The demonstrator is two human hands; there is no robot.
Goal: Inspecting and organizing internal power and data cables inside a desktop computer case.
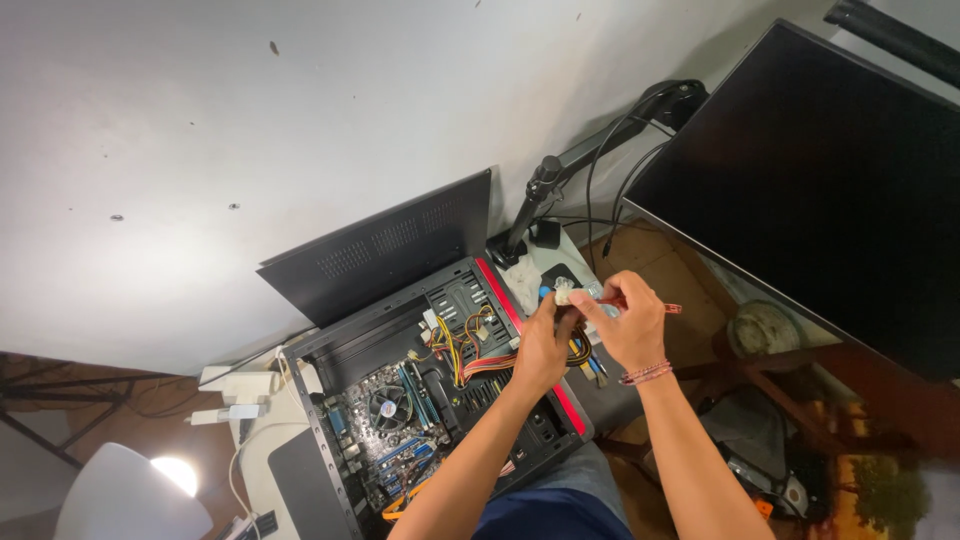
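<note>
Fingers of the left hand (545, 345) and right hand (630, 325) pinch shut around a white plastic connector (566, 295), held above the front edge of an open computer case (430, 385). Yellow, red and black wires (470, 350) trail from it toward seven o'clock, into the case. At eleven o'clock the removed side panel (385, 245) leans on the white wall (250, 120); a dark monitor (830, 190) stands at two o'clock.
</note>
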